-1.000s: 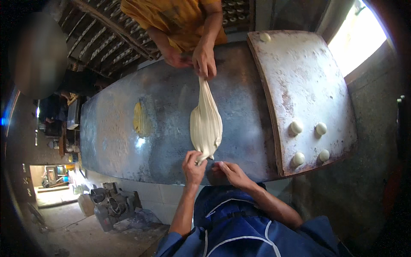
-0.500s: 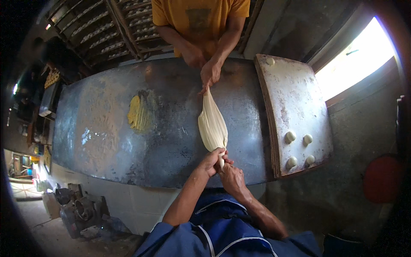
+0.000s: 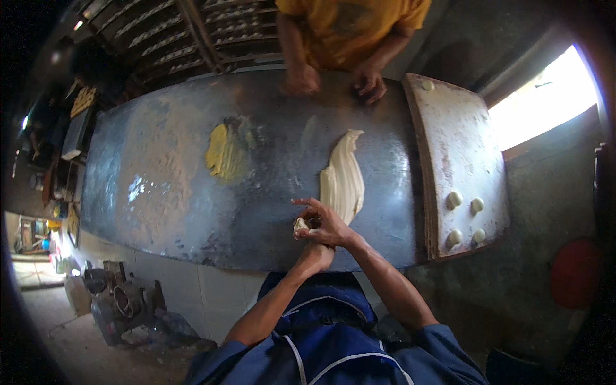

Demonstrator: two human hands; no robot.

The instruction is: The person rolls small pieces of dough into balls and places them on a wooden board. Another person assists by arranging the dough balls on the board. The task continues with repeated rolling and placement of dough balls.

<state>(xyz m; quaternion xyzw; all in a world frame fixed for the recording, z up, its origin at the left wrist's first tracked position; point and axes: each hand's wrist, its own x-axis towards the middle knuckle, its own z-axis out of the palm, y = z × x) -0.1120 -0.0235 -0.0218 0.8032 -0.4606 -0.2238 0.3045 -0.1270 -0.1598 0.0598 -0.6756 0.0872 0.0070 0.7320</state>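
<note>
A long, ridged strip of pale dough [image 3: 343, 176] lies on the dark worktop in front of me, its narrow tip pointing away. At the near edge, my right hand [image 3: 328, 224] crosses over my left. Its thumb and fingers curl around a small lump of pale dough [image 3: 299, 226], with one finger stretched out to the left. Beneath it, my left hand [image 3: 316, 258] shows only its back and wrist; its fingers are hidden. Across the table, a person in an orange shirt [image 3: 350, 35] holds both hands above the far edge, away from the dough.
A yellow smear of soft fat or paste [image 3: 221, 154] sits left of the dough on the worktop [image 3: 269, 212]. To the right, stacked boards [image 3: 459, 147] carry several small dough balls [image 3: 454, 199]. Racks [image 3: 160, 45] stand behind, a machine [image 3: 122, 305] at lower left.
The other person has let go of the dough's far end, which now lies on the table. My right hand has moved up and over my left, around a small lump.
</note>
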